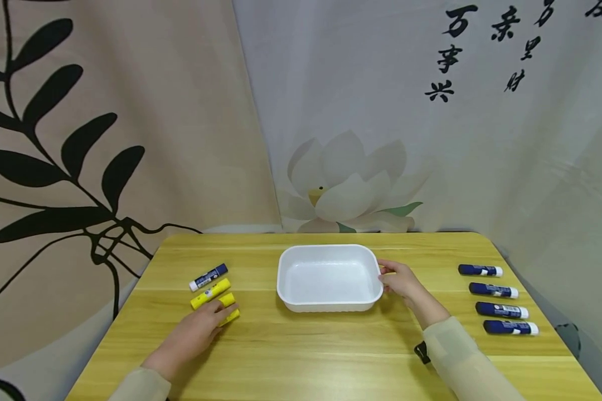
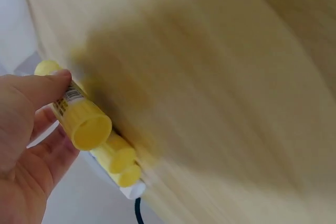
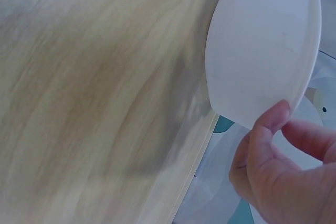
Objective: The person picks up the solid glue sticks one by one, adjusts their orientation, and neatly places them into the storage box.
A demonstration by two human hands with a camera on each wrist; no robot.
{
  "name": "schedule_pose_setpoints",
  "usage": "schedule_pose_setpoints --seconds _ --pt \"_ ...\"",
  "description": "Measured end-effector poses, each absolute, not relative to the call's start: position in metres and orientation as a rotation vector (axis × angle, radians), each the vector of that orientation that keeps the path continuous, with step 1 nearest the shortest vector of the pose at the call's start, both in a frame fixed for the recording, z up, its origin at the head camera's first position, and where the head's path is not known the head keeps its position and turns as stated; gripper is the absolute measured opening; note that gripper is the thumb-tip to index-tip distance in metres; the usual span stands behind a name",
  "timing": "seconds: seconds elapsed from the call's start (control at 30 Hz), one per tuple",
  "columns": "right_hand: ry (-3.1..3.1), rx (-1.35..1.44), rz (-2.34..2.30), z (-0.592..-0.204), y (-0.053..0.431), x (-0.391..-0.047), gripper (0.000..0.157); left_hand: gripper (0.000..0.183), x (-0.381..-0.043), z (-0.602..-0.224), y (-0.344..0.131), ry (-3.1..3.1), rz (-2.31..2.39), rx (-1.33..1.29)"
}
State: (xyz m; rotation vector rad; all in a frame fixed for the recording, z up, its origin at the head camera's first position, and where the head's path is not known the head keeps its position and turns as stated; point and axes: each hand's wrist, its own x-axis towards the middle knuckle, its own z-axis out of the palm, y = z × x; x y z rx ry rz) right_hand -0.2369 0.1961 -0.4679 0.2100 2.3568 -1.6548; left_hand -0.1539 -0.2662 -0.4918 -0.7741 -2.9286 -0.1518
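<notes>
Right hand (image 3: 281,169) holding the white tray (image 3: 262,45) at its right end; table (image 3: 94,98) beneath, printed cloth (image 3: 207,192) on the far side.

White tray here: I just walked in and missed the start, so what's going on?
A person's left hand grips the nearest of three yellow glue sticks on the left; a dark blue glue stick lies beyond them. The right hand holds the right end of the white tray in the middle. Four more dark blue glue sticks lie in a column at right.
</notes>
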Motion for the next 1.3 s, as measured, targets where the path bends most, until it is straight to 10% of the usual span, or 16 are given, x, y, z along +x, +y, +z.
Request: schedule_pose_setpoints --seconds 0.87,1.3 --pt "2.333 0.210 -1.706 -0.470 0.196 -0.237 0.048 0.065 -0.209 -0.444 -0.159 -2.677 -1.528 0.005" --pt "2.307 0.226 -1.736 -0.473 0.196 -0.238 0.048 0.065 -0.231 -0.450 -0.103 -2.621 -1.486 -0.034"
